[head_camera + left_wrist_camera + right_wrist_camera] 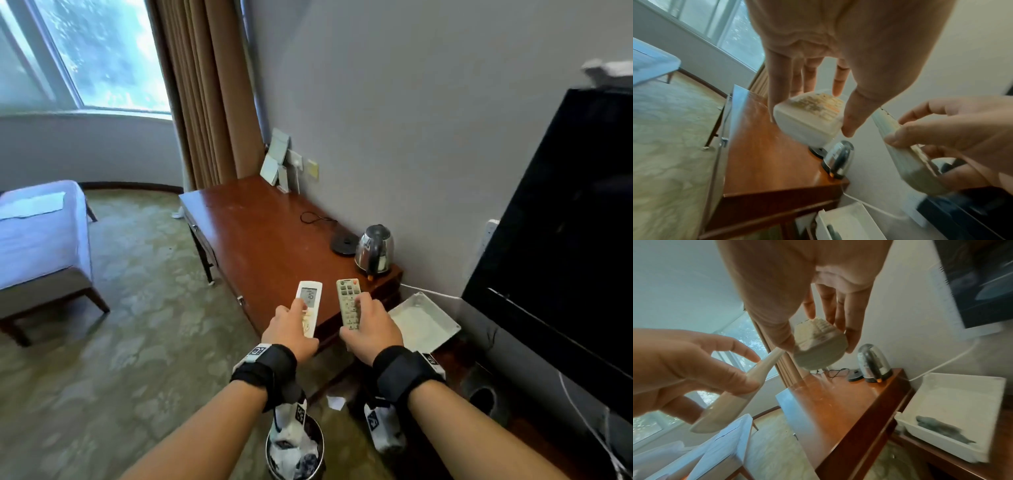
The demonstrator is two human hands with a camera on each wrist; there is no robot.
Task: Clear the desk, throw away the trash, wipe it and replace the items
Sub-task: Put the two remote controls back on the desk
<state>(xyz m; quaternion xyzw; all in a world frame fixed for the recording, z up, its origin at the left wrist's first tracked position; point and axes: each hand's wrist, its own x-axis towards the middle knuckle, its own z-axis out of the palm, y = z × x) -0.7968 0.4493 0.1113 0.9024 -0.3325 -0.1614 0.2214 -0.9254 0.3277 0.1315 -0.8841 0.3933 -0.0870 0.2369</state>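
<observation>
Counter [260, 240] at centre frame; above its near end, left hand [291, 330] grips display remote [309, 298], right hand [373, 329] buttoned remote [348, 298]

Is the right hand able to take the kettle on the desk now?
Probably not yet: the right hand grips a remote, so it is full. The way to the kettle itself looks free.

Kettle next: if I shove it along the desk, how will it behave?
The kettle is rigid polished steel, probably slick to bare fingers. It stands upright off its base near the desk end, so a high push might tip it off. Fill unseen, so weight is uncertain.
</observation>
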